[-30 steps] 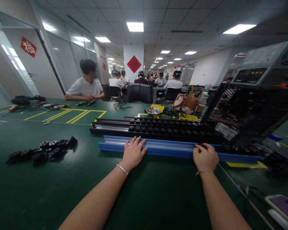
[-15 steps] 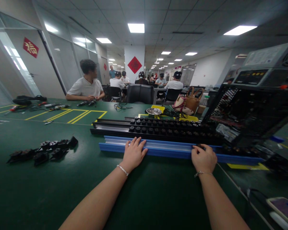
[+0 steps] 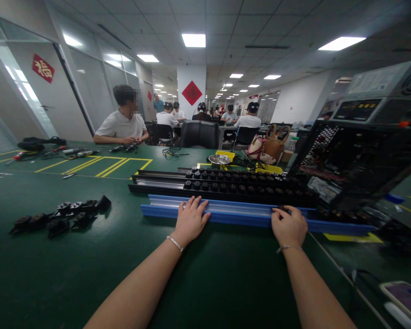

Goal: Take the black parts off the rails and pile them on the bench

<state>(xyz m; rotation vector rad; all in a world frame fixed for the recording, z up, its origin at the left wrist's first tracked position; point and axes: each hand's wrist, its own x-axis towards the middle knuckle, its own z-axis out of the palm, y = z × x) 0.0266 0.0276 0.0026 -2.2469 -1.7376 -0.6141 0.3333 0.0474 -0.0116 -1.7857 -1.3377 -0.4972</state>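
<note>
- Blue rail [image 3: 239, 214] is lying across the centre of the frame on the green table [image 3: 71, 265], just in front of black rails [image 3: 226, 183] loaded with knobs.
- Left hand [image 3: 191, 220] is resting flat on the blue rail, fingers spread, gripping nothing.
- Right hand [image 3: 289, 226] is curling over the rail's near edge right of centre; its grip is hidden.
- Loose black parts [image 3: 60, 214] are sitting at middle left.

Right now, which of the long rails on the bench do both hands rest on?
The blue rail, nearest the person: left hand lies flat on it, right hand curls over its edge. The black rails behind lie untouched.
</note>
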